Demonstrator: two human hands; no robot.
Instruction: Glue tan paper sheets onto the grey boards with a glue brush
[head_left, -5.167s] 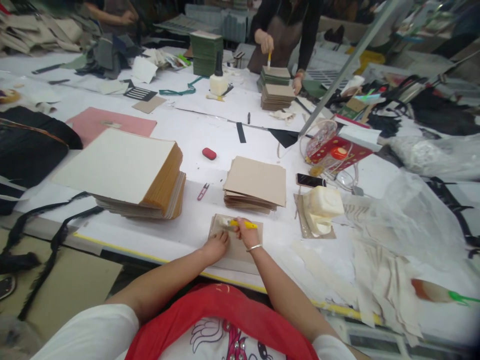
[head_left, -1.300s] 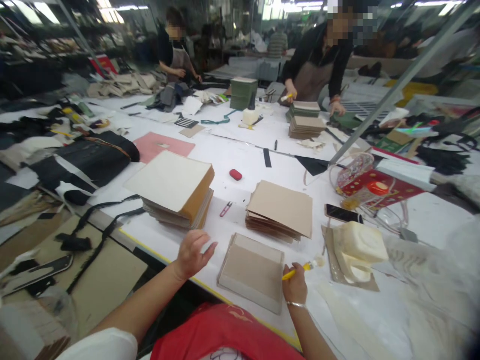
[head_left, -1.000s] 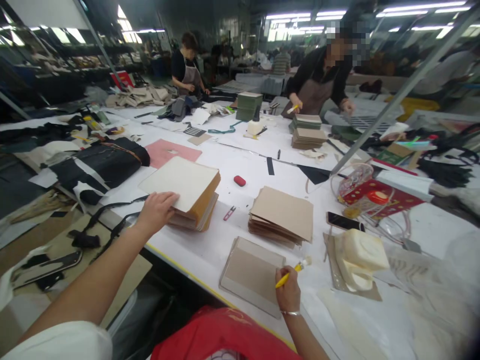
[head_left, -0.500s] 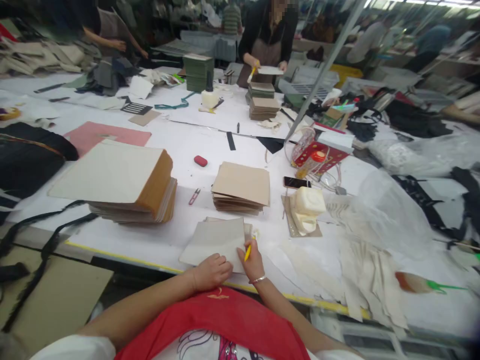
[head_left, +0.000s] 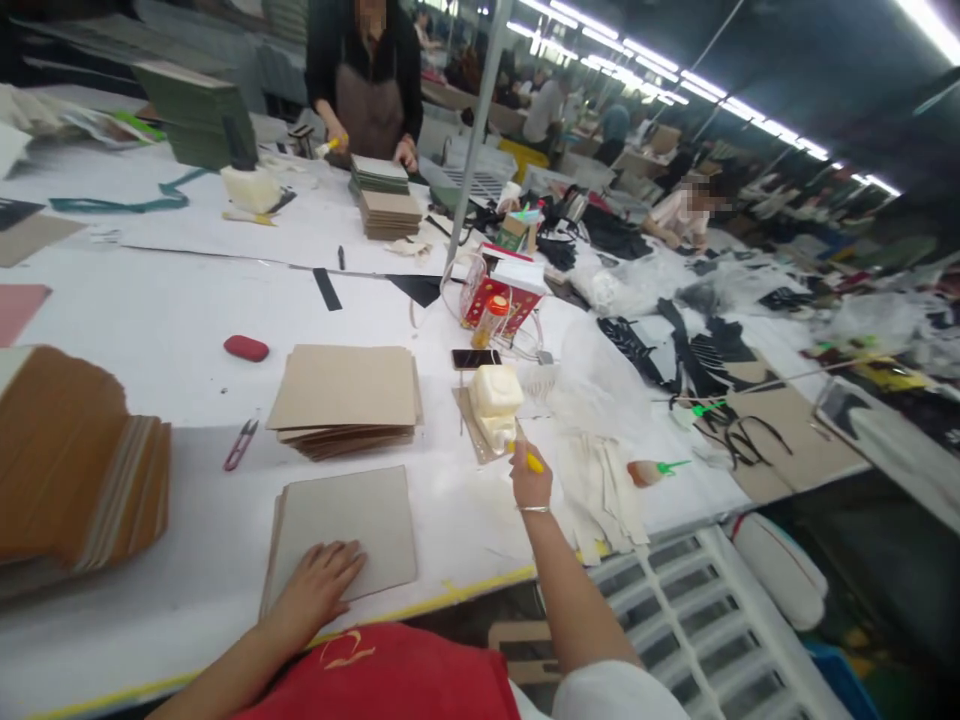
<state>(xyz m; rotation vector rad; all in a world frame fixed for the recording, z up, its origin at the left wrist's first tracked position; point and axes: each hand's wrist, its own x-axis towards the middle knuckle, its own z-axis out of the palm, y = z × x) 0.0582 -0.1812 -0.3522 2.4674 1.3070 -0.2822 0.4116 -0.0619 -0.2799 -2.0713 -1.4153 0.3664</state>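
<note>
Pressing left hand [head_left: 319, 590] flat, fingers spread, on sheet [head_left: 352, 520] at near edge of table [head_left: 150, 310]; gripping brush [head_left: 529, 460] in closed right hand [head_left: 531, 487], tip at jug [head_left: 495, 398]. Sheet laid down; stack [head_left: 345, 395] beyond untouched.

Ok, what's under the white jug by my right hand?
A tan card scrap lies under the white jug, left and front edges showing, rest covered. The right hand holds a brush there.
</note>
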